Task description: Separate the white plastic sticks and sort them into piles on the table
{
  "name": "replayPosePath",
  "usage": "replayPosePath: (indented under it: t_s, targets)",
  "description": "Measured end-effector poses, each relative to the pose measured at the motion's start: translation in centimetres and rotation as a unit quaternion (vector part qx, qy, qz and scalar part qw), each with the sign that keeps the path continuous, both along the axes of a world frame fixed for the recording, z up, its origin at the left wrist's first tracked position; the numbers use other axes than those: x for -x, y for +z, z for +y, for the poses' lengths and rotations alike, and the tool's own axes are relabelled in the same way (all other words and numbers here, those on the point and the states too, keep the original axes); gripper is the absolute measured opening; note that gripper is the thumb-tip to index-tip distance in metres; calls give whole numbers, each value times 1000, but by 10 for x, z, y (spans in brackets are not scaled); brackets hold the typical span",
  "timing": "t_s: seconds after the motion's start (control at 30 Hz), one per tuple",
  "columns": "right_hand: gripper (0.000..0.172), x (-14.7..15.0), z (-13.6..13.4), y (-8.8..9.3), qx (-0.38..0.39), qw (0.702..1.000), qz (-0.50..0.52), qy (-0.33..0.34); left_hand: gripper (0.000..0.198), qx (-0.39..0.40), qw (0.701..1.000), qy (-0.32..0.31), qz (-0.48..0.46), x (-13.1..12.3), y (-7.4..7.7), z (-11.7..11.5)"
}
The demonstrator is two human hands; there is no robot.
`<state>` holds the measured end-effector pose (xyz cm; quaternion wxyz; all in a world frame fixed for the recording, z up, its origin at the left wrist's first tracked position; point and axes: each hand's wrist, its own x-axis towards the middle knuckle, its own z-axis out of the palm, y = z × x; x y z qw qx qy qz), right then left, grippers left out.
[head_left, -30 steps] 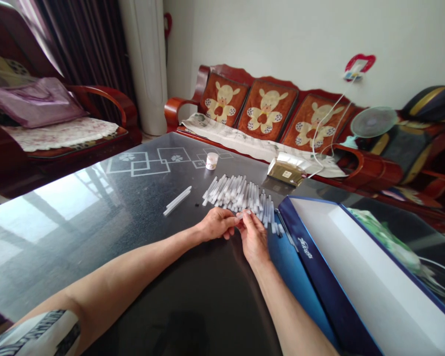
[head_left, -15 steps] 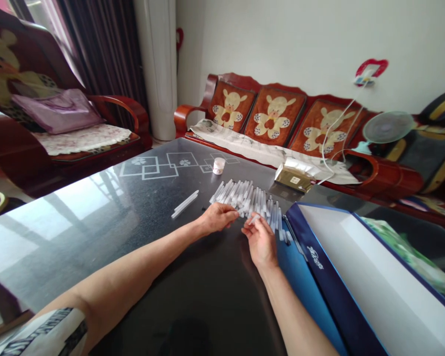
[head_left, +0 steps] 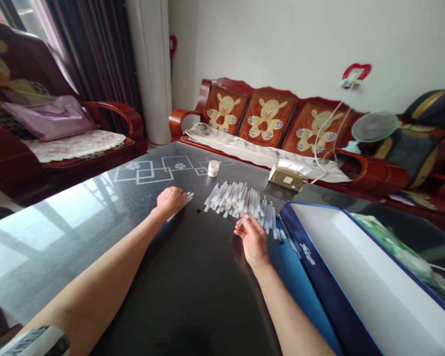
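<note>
My left hand (head_left: 170,200) lies curled over the loose tubes (head_left: 188,197) on the dark surface (head_left: 193,277). I cannot tell whether it grips them. Their far ends poke out up-right. My right hand (head_left: 252,240) pinches one tube (head_left: 244,217) at the near edge of the pile (head_left: 237,198). The pile sits between my hands, nearer the right, long axes pointing away from me.

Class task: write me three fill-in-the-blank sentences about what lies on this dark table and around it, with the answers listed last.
1. The left hand rests on loose white sticks, to the ____ of the big stick pile.
2. The right hand, pinching a small white piece, lies beside the open ____ box.
3. The sofa back holds ____ animal cushions.
Answers: left; blue; three.
</note>
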<state>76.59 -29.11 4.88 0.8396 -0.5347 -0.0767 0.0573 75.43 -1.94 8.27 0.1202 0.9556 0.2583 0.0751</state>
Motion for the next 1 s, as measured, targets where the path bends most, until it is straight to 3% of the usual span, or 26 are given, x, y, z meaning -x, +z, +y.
replayPosePath:
  t_s: [0.2, 0.3, 0.37, 0.43, 0.53, 0.6, 0.67, 0.73, 0.83, 1.0]
  targets:
    - [37, 5, 2, 0, 45, 998, -24, -31, 54, -25, 999, -16, 11, -3, -2, -5]
    - [36, 0, -6, 7, 124, 989, -56, -50, 55, -30, 999, -18, 16, -3, -2, -6]
    - [34, -9, -19, 14, 221, 968, -87, -81, 54, -26, 999, -15, 15, -3, -2, -6]
    - [26, -22, -38, 23, 369, 908, -139, -143, 53, -20, 1000, -15, 8, -3, -1, -6]
    - [20, -39, -66, 36, 626, 723, -232, -178, 51, -6, 1000, -20, 1, -2, -1, -7]
    - [22, -46, -79, 42, 734, 620, -218, -170, 48, -7, 1000, -19, -9, -1, -1, -8]
    - [23, -48, -83, 47, 793, 557, -183, -165, 44, -27, 998, -27, -44, 1, 1, -12]
    - [26, -44, -81, 48, 811, 526, -184, -175, 38, -54, 992, -59, -94, 2, 4, -17]
    - [28, -33, -68, 47, 779, 540, -255, -191, 33, -53, 981, -154, -104, 3, 10, -27]
    - [28, -3, -30, 34, 627, 669, -376, -136, 26, -37, 962, -270, 3, 4, 12, -35]
